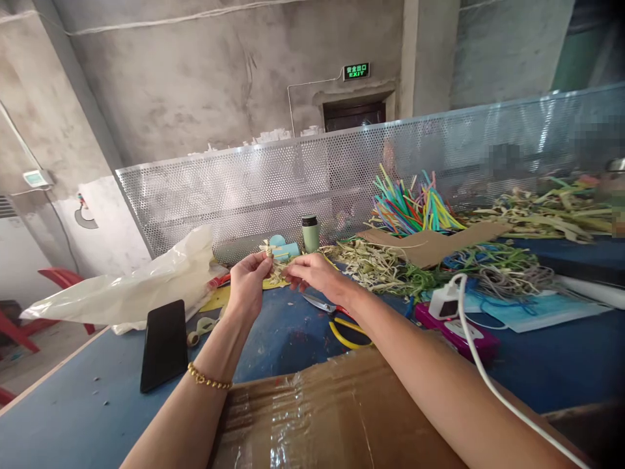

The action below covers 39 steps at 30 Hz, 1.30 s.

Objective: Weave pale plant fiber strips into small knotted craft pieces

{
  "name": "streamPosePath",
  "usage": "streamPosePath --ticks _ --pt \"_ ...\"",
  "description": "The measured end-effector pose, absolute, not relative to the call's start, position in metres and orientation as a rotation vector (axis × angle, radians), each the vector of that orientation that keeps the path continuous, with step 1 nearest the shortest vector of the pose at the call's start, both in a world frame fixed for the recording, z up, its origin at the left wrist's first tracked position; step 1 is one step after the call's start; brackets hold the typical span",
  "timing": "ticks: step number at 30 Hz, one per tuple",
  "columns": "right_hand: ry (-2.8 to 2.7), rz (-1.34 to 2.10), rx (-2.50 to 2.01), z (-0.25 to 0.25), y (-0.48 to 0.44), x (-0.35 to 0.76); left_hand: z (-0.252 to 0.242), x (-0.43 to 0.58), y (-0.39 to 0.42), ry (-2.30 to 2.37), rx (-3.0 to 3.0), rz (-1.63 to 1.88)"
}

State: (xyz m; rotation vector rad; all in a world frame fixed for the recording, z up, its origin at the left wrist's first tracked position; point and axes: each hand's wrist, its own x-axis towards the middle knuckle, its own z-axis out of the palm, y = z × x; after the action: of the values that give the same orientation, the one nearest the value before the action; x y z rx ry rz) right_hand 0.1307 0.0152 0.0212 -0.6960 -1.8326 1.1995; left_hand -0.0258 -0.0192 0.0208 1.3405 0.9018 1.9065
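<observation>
A small pale fibre piece [268, 247] is up over the blue table [273, 339], pinched by the left hand [249, 277]; the right hand [315, 272] curls beside it, grip unclear; the step looks like hand-shaping, and the next move calls for a steady left pinch

A: How was your light?
B: Med. bright, diffuse; src. unclear. You got glare on the metal screen [219, 195] and taped cardboard [286, 420].
A: Were your shadows hard?
B: No, soft on the tabletop [107, 397]; your top R corner went v. dark.
A: Was your pic sharp?
B: Mostly; far R was pixelated, your edges stretched, fine strands [269, 249] in your L hand [250, 280] a bit soft.
</observation>
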Motion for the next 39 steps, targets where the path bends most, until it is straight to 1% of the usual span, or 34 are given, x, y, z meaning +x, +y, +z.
streamPosePath --ticks 2,4,8,14,23,32,37,39 --pt "-1.744 1.328 -0.639 0.024 0.010 0.129 0.021 -0.021 -0.022 0.917 1.379 1.915" --pt "-1.683 1.376 -0.621 0.024 0.006 0.127 0.020 -0.016 -0.024 0.913 1.405 1.911" --pt "-1.676 1.322 -0.630 0.021 0.006 0.124 0.018 -0.015 -0.022 0.878 1.383 1.900" --pt "-1.665 1.388 -0.570 0.023 0.005 0.125 0.016 -0.020 -0.017 0.879 1.348 1.914" --pt "-1.733 1.377 -0.598 0.021 0.005 0.126 0.017 -0.021 -0.018 0.882 1.311 1.977" --pt "-1.634 1.477 -0.901 0.017 0.014 0.124 0.015 -0.011 -0.020 0.715 1.138 1.826" --pt "-1.380 1.624 -0.972 0.017 0.017 0.121 0.009 -0.010 -0.014 0.728 1.136 1.851" --pt "-1.358 1.626 -1.025 0.016 0.017 0.119 0.009 -0.012 -0.013 0.741 1.114 1.868"
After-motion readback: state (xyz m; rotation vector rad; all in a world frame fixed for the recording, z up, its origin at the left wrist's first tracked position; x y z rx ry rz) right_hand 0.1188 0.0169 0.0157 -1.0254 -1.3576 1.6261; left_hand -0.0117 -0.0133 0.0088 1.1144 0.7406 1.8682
